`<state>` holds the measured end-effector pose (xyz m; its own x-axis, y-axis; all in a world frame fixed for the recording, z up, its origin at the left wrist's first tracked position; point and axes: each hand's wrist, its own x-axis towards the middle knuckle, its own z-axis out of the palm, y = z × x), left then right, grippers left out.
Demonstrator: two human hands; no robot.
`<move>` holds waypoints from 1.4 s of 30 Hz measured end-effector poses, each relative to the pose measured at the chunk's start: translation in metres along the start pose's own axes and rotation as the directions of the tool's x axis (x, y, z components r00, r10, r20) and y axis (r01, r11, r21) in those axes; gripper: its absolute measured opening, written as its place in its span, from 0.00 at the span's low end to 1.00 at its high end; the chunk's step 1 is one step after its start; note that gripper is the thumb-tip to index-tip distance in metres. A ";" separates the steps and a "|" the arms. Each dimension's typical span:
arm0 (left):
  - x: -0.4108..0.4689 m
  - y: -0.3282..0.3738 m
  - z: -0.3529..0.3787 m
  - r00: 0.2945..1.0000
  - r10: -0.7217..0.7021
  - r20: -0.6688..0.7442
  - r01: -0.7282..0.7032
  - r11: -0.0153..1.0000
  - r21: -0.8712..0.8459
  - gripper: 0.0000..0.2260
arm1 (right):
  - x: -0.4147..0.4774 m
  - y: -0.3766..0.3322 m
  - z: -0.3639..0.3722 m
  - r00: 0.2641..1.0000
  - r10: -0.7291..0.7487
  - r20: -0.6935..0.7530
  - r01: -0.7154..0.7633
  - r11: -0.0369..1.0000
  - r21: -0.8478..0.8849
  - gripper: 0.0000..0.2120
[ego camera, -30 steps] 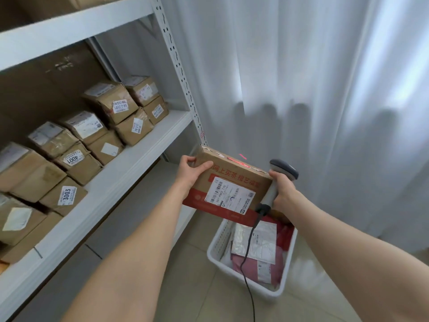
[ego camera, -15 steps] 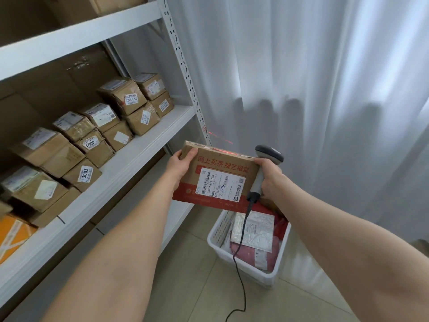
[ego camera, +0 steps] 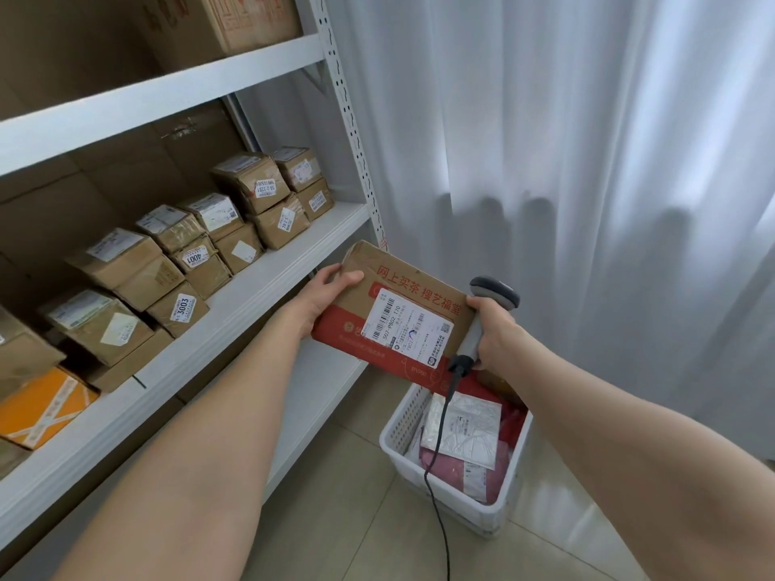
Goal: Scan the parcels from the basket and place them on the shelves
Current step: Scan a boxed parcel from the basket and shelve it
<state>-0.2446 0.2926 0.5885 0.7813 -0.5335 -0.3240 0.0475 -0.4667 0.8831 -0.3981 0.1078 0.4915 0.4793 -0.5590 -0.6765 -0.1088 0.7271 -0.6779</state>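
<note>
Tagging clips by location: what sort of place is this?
Probably a parcel sorting or pickup room: white shelves holding numbered cardboard parcels, a corded barcode scanner, and a basket of more packages.

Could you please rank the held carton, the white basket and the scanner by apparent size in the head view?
1. held carton and white basket: look about alike, and the carton is nearer, so I won't rank them.
2. scanner: clearly smallest.

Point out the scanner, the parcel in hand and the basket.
scanner (ego camera: pixel 495 293), head view, on its grey head.
parcel (ego camera: pixel 409 327), head view, on its white label.
basket (ego camera: pixel 400 419), head view, on its white left wall.
</note>
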 end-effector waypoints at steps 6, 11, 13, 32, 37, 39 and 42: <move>0.003 -0.003 -0.024 0.986 -0.003 0.164 -0.005 0.999 0.047 0.32 | 0.012 0.004 0.008 0.999 0.035 -0.032 -0.034 0.999 0.014 0.22; 0.011 -0.001 -0.034 0.997 0.072 -0.041 -0.075 0.994 -0.075 0.14 | 0.010 0.010 0.023 1.000 0.024 0.001 -0.024 1.000 0.015 0.22; 0.014 0.006 -0.039 0.991 0.092 -0.097 -0.103 0.987 -0.125 0.10 | 0.012 0.013 0.029 1.000 0.008 0.022 -0.008 1.000 0.004 0.25; 0.023 0.039 -0.074 0.909 0.222 -0.353 -0.345 0.876 -0.336 0.25 | -0.032 0.018 0.071 0.941 -0.049 0.334 0.094 0.988 -0.120 0.11; 0.023 0.041 -0.071 0.895 0.230 -0.383 -0.381 0.840 -0.386 0.24 | -0.043 0.017 0.082 0.917 -0.086 0.390 0.101 0.995 -0.019 0.13; 0.026 0.037 -0.066 0.914 0.253 -0.318 -0.364 0.857 -0.365 0.21 | -0.050 0.015 0.088 0.911 -0.078 0.404 0.078 0.997 0.017 0.13; 0.028 0.035 -0.065 0.935 0.262 -0.237 -0.334 0.877 -0.345 0.27 | -0.054 0.014 0.093 0.915 -0.066 0.398 0.050 0.997 0.051 0.14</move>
<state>-0.1803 0.3072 0.6323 0.8909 -0.4542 0.0091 -0.0041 0.0120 0.9999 -0.3447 0.1849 0.5449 0.7926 -0.4007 -0.4596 -0.0402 0.7178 -0.6951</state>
